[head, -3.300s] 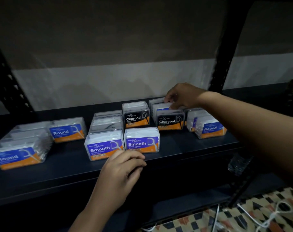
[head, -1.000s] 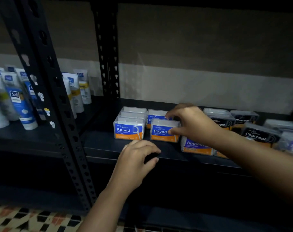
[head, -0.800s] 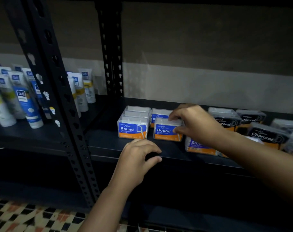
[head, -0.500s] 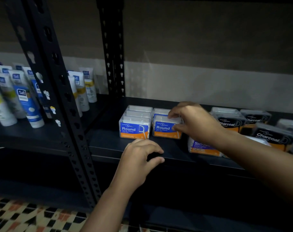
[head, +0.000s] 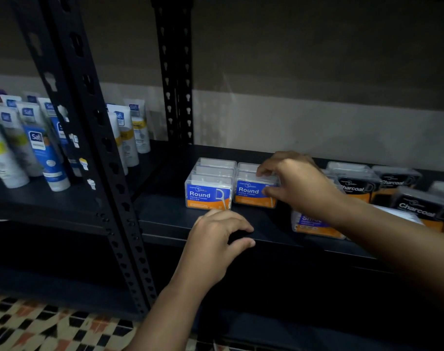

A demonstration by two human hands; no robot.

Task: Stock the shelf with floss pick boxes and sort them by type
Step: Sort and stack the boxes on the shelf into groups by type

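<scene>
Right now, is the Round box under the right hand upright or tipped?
Upright: the Round box sits flat on the shelf, label facing forward, right hand gripping it.

Blue-and-orange "Round" floss box (head: 254,192) stands upright beside its twin (head: 208,196).

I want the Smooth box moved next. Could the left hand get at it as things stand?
Probably not directly: the right hand grips a Round box, and its forearm lies across the Smooth box. The left hand at the shelf edge would have to reach under it.
</scene>
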